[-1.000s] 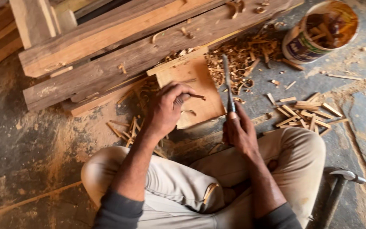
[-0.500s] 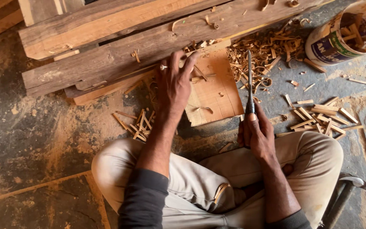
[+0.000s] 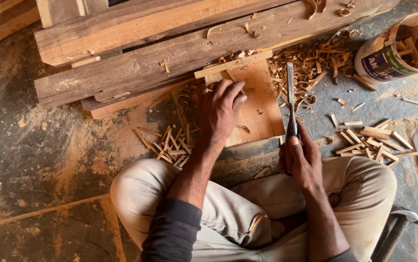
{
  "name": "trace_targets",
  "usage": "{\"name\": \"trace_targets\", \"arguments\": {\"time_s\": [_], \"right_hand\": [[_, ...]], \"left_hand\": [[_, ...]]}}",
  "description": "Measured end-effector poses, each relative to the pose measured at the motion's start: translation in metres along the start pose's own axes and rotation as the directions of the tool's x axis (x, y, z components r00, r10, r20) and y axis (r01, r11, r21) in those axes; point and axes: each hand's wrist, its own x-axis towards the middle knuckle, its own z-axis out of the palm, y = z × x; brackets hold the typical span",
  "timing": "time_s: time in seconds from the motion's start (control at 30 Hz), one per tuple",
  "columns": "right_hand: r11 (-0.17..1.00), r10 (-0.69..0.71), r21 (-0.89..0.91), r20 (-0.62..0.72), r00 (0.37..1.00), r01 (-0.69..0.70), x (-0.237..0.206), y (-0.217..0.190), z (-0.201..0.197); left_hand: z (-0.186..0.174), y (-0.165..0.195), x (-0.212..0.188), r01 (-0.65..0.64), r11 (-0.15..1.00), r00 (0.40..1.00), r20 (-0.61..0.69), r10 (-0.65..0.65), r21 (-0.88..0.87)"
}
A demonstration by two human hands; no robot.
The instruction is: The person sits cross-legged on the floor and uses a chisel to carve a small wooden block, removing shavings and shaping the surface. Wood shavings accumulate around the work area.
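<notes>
A flat, light wooden board (image 3: 262, 104) lies on the floor in front of my crossed legs. My left hand (image 3: 221, 109) rests on its left part with the fingers spread, pressing it down. A thin wooden strip (image 3: 233, 64) lies along the board's far edge. My right hand (image 3: 300, 157) is closed around the dark handle of a chisel (image 3: 290, 97), whose steel blade points away from me along the board's right edge.
Heavy rough timber beams (image 3: 170, 53) lie just beyond the board. Curled shavings (image 3: 315, 63) and small wood offcuts (image 3: 369, 138) cover the floor to the right. A round tin (image 3: 395, 48) holding wood scraps stands at top right. A hammer (image 3: 398, 225) lies by my right knee.
My left hand has slid back toward me across the board and now lies flat on its left part. The right hand still holds the chisel upright along the board's right edge.
</notes>
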Motion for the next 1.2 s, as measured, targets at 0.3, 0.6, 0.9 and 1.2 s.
{"name": "trace_targets", "arguments": {"time_s": [0.3,0.6,0.9,1.2], "right_hand": [[0.962,0.004,-0.274,-0.02,1.0,-0.009,-0.027,-0.014,0.002],[0.568,0.018,-0.815,-0.126,0.992,-0.114,-0.046,-0.032,0.015],[0.392,-0.143,-0.91,0.087,0.986,0.137,-0.053,-0.051,0.038],[0.058,-0.197,-0.985,0.146,0.969,0.161,-0.052,-0.059,0.07]], "left_hand": [[-0.019,0.002,-0.011,0.066,0.996,0.998,-0.019,-0.067,-0.057],[-0.026,-0.013,-0.016,0.068,0.997,0.998,-0.005,-0.069,-0.024],[-0.022,-0.024,-0.023,0.109,0.994,0.994,0.018,-0.109,-0.018],[0.001,-0.033,-0.029,0.143,0.981,0.987,-0.056,-0.152,-0.134]]}}
